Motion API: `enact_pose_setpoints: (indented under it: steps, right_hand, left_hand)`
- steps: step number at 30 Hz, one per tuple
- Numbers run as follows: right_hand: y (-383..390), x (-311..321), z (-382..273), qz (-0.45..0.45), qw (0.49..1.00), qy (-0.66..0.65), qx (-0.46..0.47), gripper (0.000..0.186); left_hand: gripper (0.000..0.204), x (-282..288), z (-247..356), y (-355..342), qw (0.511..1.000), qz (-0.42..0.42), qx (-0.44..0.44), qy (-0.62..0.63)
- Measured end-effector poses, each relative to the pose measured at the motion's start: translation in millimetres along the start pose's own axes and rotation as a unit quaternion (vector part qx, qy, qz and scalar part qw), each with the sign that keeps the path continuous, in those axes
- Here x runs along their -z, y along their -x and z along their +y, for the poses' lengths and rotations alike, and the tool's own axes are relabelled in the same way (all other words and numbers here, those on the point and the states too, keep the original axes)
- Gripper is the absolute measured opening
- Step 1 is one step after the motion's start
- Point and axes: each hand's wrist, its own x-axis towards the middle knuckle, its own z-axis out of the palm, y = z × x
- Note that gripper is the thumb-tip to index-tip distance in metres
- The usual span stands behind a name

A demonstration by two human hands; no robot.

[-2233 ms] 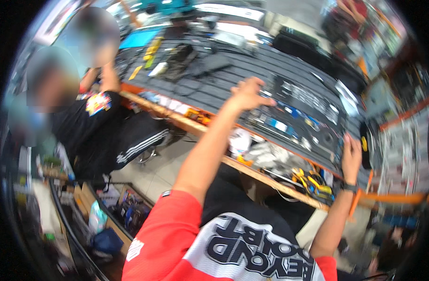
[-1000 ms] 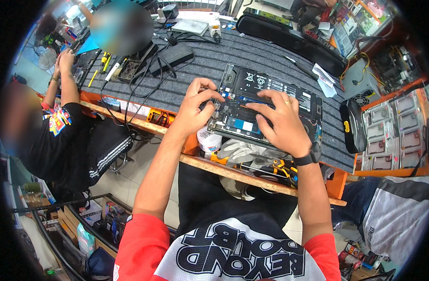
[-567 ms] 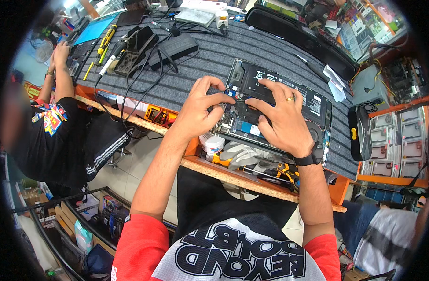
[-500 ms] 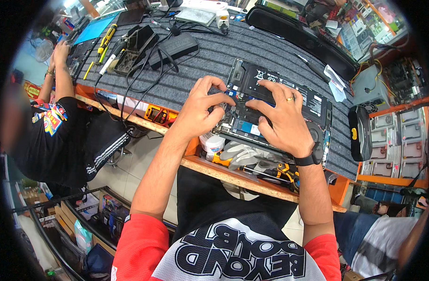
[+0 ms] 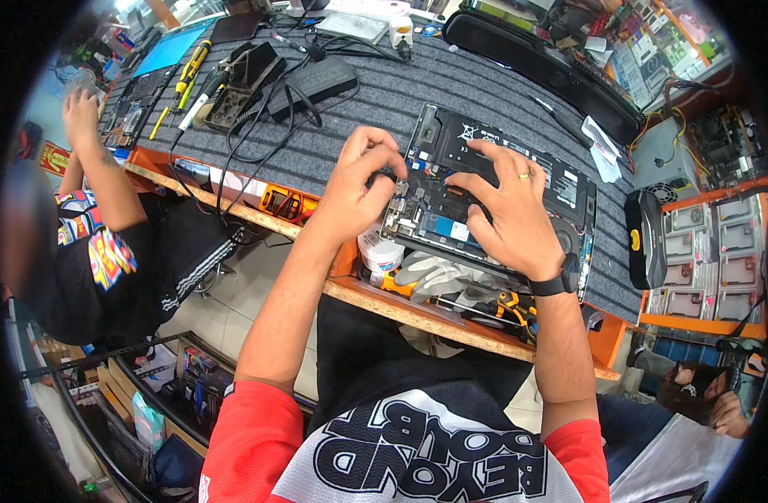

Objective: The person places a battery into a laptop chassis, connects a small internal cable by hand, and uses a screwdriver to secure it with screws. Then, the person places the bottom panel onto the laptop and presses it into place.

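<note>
Okay, laptop (image 5: 424,203): insides exposed, lying on the striped grey surface (image 5: 392,92) in front of me, just above the drawer.
Left hand (image 5: 357,183): at the laptop's left edge, thumb and index curled toward each other, tips close; can't tell if anything small is pinched between them.
Right hand (image 5: 518,205): palm down over the middle of the laptop, fingers (image 5: 478,183) spread and bent, not closed round anything; tips look to be at the inner parts, though contact is hard to confirm from above.
Battery (image 5: 566,186): black, along the laptop's far side, partly behind my right hand.
Blue module (image 5: 443,226): on the near side, left of my right thumb.
Left of laptop: black power adapter (image 5: 325,84) with looped cable, open black box (image 5: 248,88), yellow screwdriver (image 5: 193,67).
Right of laptop: black case (image 5: 648,239) with a yellow tab; white paper (image 5: 602,157) farther back.
Drawer below: white tub (image 5: 380,252), grey gloves (image 5: 441,274) and yellow-black tools (image 5: 516,307).
Far left: co-worker (image 5: 107,260) in a black shirt, seated at the same surface.
</note>
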Motion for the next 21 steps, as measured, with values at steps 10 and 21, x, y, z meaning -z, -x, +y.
enact_pose_setpoints:
  steps: [10,21]
  right_hand:
    - [33.8,51.7,61.2,0.197,0.971,-0.077,-0.111,0.029]
    - [177.1,59.4,136.6,0.22,0.896,-0.163,-0.349,0.045]
  left_hand:
    - [0.016,2.9,6.9,1.1,0.998,0.049,0.027,-0.015]
    - [0.015,0.0,76.7,100.0,0.995,-0.073,-0.067,0.003]
